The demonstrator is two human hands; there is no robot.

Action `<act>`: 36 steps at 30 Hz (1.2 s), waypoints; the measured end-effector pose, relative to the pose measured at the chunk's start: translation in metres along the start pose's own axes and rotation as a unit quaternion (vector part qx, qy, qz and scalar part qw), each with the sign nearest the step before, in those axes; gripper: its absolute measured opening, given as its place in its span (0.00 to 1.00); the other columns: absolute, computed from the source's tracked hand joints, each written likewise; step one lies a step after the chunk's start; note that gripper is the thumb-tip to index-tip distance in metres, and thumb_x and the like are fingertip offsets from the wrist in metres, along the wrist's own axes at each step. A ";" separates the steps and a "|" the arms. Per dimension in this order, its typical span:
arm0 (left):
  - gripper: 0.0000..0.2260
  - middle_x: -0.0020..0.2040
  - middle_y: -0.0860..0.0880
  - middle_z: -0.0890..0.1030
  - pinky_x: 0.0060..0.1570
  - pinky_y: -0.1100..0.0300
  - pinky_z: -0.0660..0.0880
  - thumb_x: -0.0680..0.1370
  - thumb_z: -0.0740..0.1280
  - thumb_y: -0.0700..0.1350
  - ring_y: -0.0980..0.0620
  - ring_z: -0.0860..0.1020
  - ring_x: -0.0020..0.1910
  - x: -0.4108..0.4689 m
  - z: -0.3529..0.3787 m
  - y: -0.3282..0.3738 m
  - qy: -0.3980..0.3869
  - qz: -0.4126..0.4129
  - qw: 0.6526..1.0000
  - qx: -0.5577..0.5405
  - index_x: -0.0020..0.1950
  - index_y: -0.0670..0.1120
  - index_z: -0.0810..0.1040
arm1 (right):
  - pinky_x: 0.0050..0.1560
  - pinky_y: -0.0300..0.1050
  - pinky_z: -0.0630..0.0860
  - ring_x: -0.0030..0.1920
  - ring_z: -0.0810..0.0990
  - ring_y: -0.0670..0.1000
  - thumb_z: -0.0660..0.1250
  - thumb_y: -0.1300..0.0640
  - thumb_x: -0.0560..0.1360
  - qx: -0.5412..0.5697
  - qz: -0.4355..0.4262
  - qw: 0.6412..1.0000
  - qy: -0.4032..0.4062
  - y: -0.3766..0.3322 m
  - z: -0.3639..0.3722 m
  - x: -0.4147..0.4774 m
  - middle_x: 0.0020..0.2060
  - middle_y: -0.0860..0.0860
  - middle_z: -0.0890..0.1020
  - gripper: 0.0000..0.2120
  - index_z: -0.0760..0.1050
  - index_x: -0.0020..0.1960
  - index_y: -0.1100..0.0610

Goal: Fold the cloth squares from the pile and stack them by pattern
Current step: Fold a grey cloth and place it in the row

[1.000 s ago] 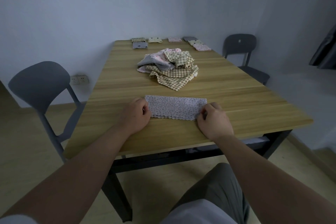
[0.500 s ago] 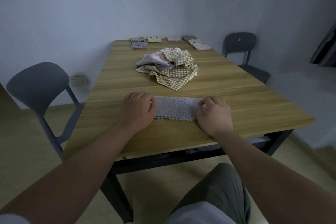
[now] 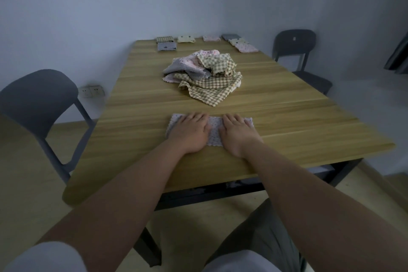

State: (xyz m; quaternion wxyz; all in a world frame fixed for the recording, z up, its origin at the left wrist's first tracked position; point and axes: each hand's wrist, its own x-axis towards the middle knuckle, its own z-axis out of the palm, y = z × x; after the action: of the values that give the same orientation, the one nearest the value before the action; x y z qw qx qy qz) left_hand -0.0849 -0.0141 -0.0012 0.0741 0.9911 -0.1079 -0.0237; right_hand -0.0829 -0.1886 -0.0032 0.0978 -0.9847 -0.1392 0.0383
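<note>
1. Your left hand (image 3: pixel 189 132) lies flat with straight fingers, pressing down on the left half of the dotted cloth (image 3: pixel 214 131). It grips nothing.
2. Your right hand (image 3: pixel 237 132) does the same on the right half, palm down and fingers straight, with its thumb close to your left thumb.
3. The dotted cloth is a folded strip lying left to right near the front edge of the table (image 3: pixel 287 121), with a scalloped edge towards you.
4. Beyond it, mid-table and apart from the strip, sits the pile (image 3: pixel 205 75) of crumpled check, grey and pink squares.
5. Small folded stacks line the far end. A grey stack (image 3: pixel 167 46) and a check stack (image 3: pixel 164 39) sit at the left corner, and a pink stack (image 3: pixel 246 47) sits at the right.
6. A grey chair (image 3: pixel 37 99) stands on your left and a dark chair (image 3: pixel 295 46) at the far right.
</note>
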 end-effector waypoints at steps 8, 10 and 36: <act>0.29 0.84 0.51 0.45 0.79 0.42 0.43 0.84 0.41 0.63 0.46 0.44 0.82 -0.010 -0.004 -0.029 -0.034 -0.070 0.997 -0.006 0.83 0.53 0.46 | 0.79 0.60 0.40 0.81 0.39 0.52 0.38 0.37 0.83 -0.001 0.067 0.997 -0.043 0.020 -0.009 -0.016 0.82 0.45 0.43 0.32 0.42 0.83 0.49; 0.30 0.84 0.51 0.44 0.79 0.41 0.42 0.84 0.42 0.63 0.46 0.43 0.82 -0.016 -0.007 -0.035 -0.038 -0.094 0.995 -0.011 0.83 0.52 0.45 | 0.78 0.63 0.39 0.81 0.38 0.53 0.37 0.36 0.83 -0.002 0.085 0.995 -0.051 0.025 -0.013 -0.022 0.82 0.44 0.43 0.32 0.41 0.83 0.48; 0.53 0.83 0.48 0.41 0.78 0.40 0.42 0.70 0.45 0.81 0.46 0.41 0.82 -0.020 -0.001 0.018 -0.058 0.025 0.998 0.030 0.83 0.46 0.37 | 0.47 0.49 0.77 0.53 0.80 0.60 0.62 0.54 0.78 0.253 0.208 0.938 0.113 0.009 -0.058 -0.025 0.54 0.59 0.80 0.13 0.73 0.59 0.60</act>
State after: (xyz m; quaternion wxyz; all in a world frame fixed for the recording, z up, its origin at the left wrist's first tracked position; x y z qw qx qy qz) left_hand -0.1079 -0.0272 0.0035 0.0384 0.9868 -0.1375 -0.0759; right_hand -0.0988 -0.2146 0.0530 0.3490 -0.9321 0.0952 -0.0198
